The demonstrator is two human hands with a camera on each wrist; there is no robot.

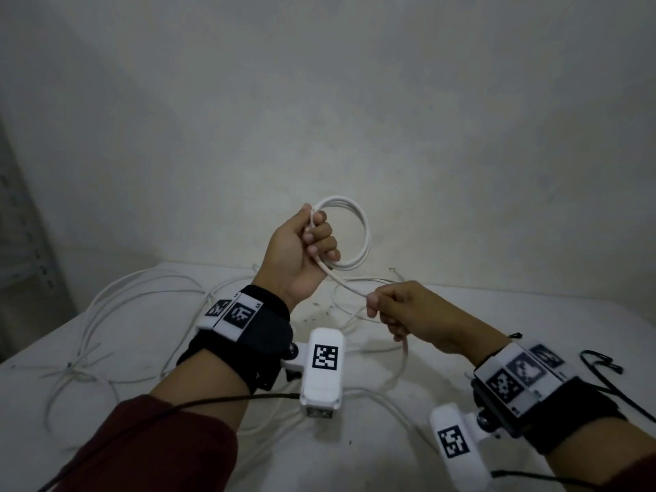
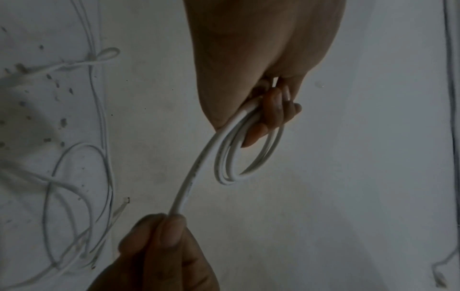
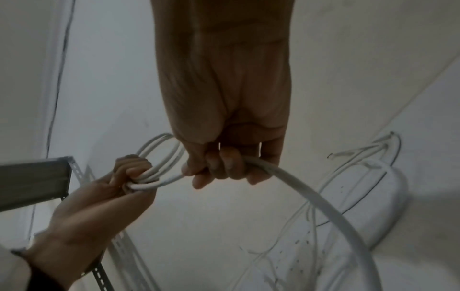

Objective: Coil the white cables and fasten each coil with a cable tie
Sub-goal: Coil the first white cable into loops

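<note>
Head view: left hand [image 1: 301,250] is up above the white table [image 1: 532,324], fingers wrapped round a small coil [image 1: 349,232] of white cable; right hand [image 1: 404,314] pinches the strand running off it. Loose cables [image 1: 106,314] sprawl on the table.
Left wrist view: coil [image 2: 248,157] hangs from curled fingers [image 2: 273,110], a few loops.
Right wrist view: right hand [image 3: 224,163] grasps the cable tail [image 3: 311,196], which curves down to the table.

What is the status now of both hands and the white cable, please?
Left hand grips the coil, raised above the table. Right hand grips the free run of the same white cable. No tie on yet. Loose cables below, not obstructing.
</note>
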